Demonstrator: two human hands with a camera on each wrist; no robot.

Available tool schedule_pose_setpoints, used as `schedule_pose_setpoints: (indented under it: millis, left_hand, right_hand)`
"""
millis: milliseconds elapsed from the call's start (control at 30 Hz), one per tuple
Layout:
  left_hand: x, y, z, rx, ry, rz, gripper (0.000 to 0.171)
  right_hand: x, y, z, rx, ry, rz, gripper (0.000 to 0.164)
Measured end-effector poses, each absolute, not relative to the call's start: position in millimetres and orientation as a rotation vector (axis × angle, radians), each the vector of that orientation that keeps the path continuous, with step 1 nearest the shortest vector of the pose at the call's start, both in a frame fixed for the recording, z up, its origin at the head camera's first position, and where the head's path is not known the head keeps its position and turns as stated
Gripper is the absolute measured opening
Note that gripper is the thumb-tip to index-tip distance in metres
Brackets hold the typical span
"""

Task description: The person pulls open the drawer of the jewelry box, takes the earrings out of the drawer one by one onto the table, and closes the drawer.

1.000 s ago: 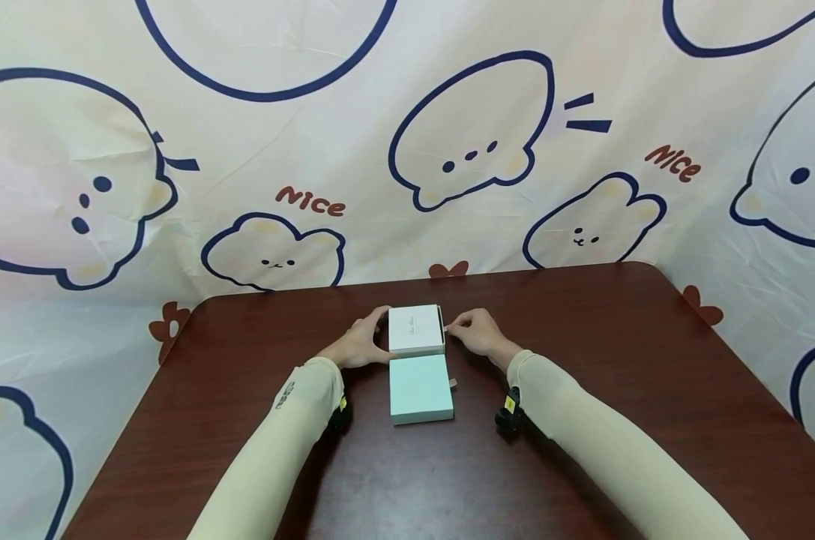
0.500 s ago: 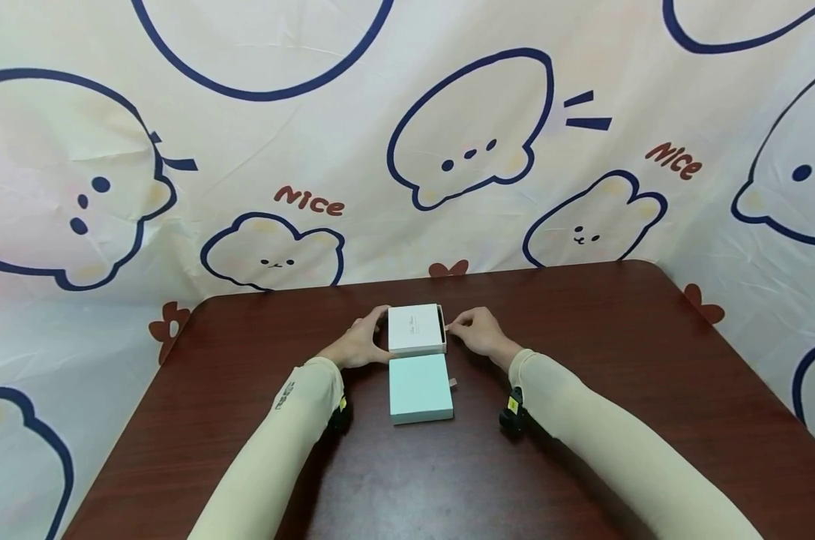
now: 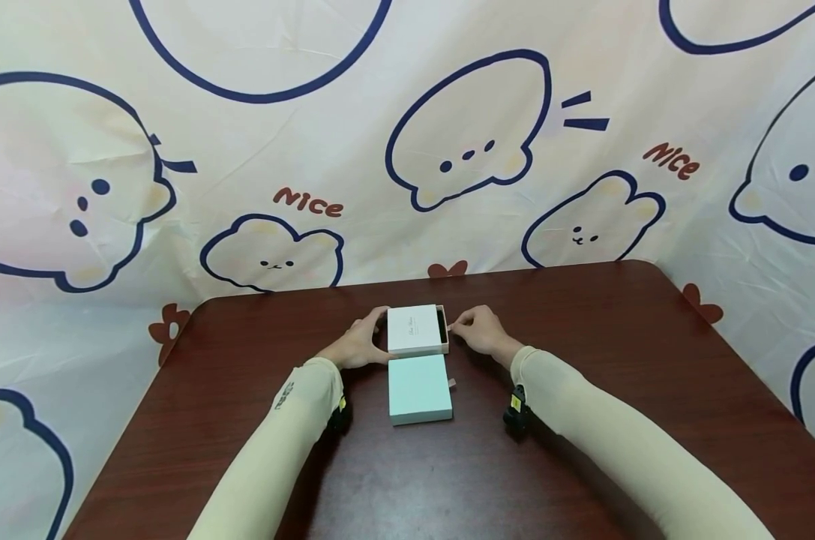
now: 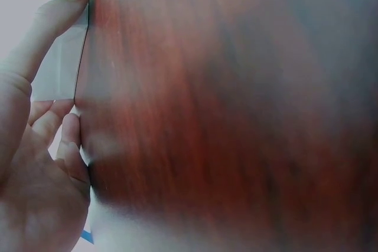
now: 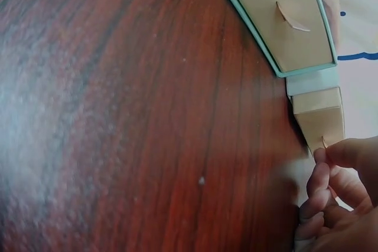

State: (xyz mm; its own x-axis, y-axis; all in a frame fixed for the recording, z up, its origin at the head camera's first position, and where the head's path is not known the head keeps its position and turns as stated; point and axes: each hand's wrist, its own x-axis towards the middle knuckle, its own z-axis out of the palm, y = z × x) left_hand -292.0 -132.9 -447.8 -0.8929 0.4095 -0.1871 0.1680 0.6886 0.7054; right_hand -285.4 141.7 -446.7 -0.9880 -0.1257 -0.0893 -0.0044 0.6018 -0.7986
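A white drawer box (image 3: 411, 331) with small print on its lid lies on the table. My left hand (image 3: 358, 341) grips it from the left, thumb along the near side and fingers at the far side; the left wrist view shows the box's white end (image 4: 58, 66) between them. Out of its right end projects a beige inner drawer (image 5: 319, 123), partly slid out, with a dark gap behind its edge. The thumb and index finger of my right hand (image 3: 481, 331) pinch the ribbon tab (image 5: 324, 141) on that drawer's front. What the drawer contains is hidden.
Directly in front of the white box sits a mint-green drawer box (image 3: 420, 390), its drawer pushed in and its own ribbon tab (image 5: 288, 18) sticking out to the right. Both boxes are on a dark reddish-brown table (image 3: 582, 360). A printed cartoon cloth (image 3: 380, 150) hangs behind.
The right hand has moved slightly right, drawing the ribbon tab and the beige drawer farther out of the white sleeve. The left hand and the mint-green box stay put.
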Motion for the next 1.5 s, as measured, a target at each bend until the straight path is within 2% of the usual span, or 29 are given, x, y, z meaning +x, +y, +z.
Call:
schedule_pose_setpoints:
  millis: [1500]
  left_hand:
    - [-292, -133, -448, 0.468, 2.566, 1.018, 0.098]
  right_hand:
    - [-285, 156, -438, -0.08, 2.716, -1.271, 0.023]
